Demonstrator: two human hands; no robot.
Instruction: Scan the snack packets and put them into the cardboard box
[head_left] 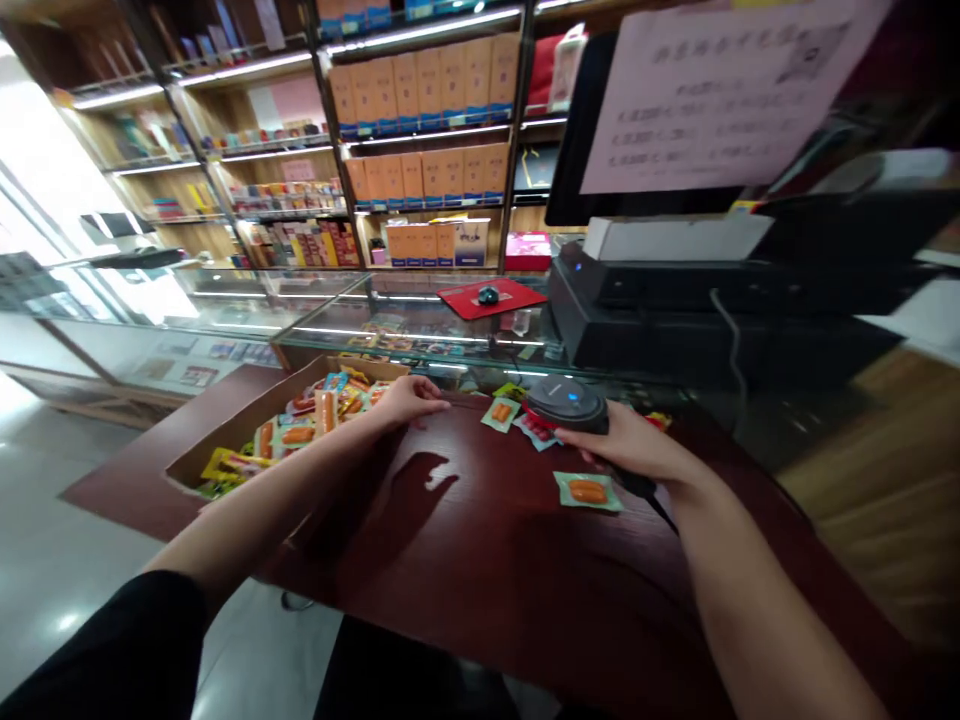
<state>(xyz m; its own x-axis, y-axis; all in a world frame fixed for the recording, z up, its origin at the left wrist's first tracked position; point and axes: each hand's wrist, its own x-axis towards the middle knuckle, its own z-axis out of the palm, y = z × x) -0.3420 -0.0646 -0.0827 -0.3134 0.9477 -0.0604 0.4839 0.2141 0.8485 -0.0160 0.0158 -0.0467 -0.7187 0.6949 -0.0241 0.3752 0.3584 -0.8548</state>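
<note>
My right hand point(630, 440) is wrapped round the handle of a black barcode scanner point(568, 400) with a small blue light on top. Under its head lies a packet of reddish snacks point(535, 432), partly hidden. Two other small packets rest nearby: a packaged sausage snack point(589, 491) in front of the scanner and a similar packet point(501, 413) to its left. My left hand point(411, 400) hovers over the table beside a cardboard box point(187, 462), its fingers loosely curved with nothing visible in them. Colourful wrapped snacks point(298, 435) fill that box.
The dark red table point(450, 560) meets a glass display counter point(420, 320), where a mouse point(488, 295) sits on a red mat point(517, 297). A monitor with a paper notice point(697, 110) stands above a black cash drawer point(720, 335) at right. Stocked shelves point(420, 140) line the back.
</note>
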